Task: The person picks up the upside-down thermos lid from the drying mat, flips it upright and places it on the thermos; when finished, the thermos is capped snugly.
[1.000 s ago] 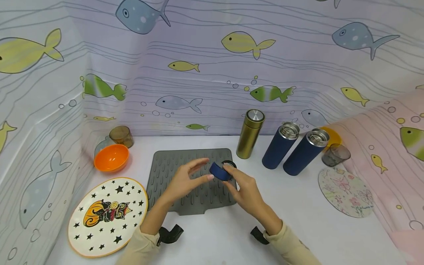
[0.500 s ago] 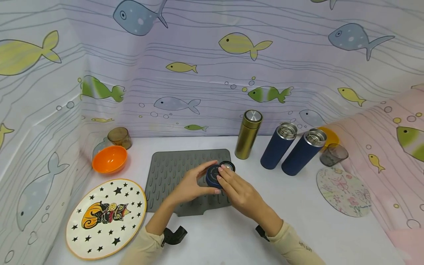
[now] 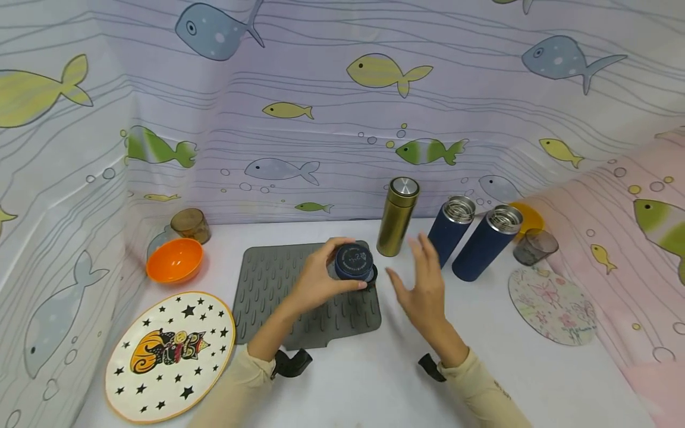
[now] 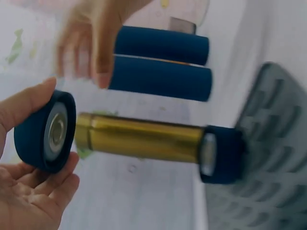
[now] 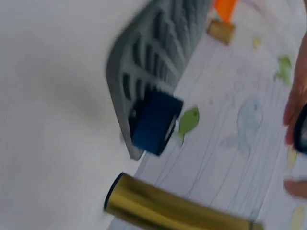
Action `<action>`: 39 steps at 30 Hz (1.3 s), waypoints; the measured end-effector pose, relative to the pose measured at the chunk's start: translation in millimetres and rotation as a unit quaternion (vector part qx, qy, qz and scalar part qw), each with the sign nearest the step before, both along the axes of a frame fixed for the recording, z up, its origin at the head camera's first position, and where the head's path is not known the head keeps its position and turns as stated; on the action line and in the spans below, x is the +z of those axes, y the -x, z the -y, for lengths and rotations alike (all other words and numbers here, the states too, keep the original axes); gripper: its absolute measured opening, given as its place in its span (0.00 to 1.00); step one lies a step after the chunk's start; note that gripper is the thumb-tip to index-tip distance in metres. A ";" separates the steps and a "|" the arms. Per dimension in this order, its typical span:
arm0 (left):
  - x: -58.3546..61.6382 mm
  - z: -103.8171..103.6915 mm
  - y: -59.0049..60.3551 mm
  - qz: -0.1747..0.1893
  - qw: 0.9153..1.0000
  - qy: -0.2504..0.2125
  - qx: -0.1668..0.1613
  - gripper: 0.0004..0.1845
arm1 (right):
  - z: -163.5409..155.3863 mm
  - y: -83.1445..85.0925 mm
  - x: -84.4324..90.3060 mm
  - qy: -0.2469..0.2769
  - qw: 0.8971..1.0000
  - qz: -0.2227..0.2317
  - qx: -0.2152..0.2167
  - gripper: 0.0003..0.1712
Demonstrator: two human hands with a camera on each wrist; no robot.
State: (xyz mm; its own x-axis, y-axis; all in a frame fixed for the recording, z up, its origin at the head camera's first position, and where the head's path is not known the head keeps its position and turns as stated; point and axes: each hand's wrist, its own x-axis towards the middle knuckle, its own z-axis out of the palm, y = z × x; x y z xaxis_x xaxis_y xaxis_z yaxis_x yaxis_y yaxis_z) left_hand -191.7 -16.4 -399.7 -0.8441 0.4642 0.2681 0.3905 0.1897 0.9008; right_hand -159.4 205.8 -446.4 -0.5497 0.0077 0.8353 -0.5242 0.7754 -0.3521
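Left hand (image 3: 317, 282) around a blue lid (image 3: 354, 261), right hand (image 3: 426, 294) now off it, fingers nearly straight

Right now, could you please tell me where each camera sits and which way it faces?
Head: worn on the head, facing forward and down at the gray mat; the left hand and right hand show.
Left wrist: on that wrist, facing past the held blue lid toward the gold flask; the left hand and part of the right hand show.
Right wrist: on that wrist, facing the second blue lid and the gray mat's corner; fingers show at the right edge.
Shared: both wrist views show the gold flask.
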 end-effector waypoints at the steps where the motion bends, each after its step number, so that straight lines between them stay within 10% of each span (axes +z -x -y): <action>1: 6.1 -3.9 2.6 -0.005 1.000 0.003 0.005 0.41 | -5.6 3.9 1.1 0.040 0.998 0.013 -0.035 0.45; 7: 38.0 -31.8 16.5 -0.013 1.000 0.004 -0.004 0.41 | -33.8 30.4 3.6 0.222 0.955 0.109 -0.165 0.51; 12: 52.4 -53.5 24.8 -0.022 0.999 -0.007 -0.028 0.41 | -45.0 57.9 -2.4 0.292 0.912 0.199 -0.208 0.57; 16: 56.2 -63.4 27.1 -0.033 0.999 -0.011 -0.039 0.40 | -50.9 74.9 -8.1 0.316 0.897 0.208 -0.227 0.55; 26: 55.5 -68.1 20.7 -0.047 0.997 -0.029 -0.051 0.41 | -25.6 25.3 -8.6 0.315 0.927 0.155 -0.132 0.45; 39: 44.2 -91.8 5.0 -0.014 0.995 -0.051 -0.090 0.40 | 4.0 -28.9 -11.1 0.294 0.939 0.171 -0.054 0.43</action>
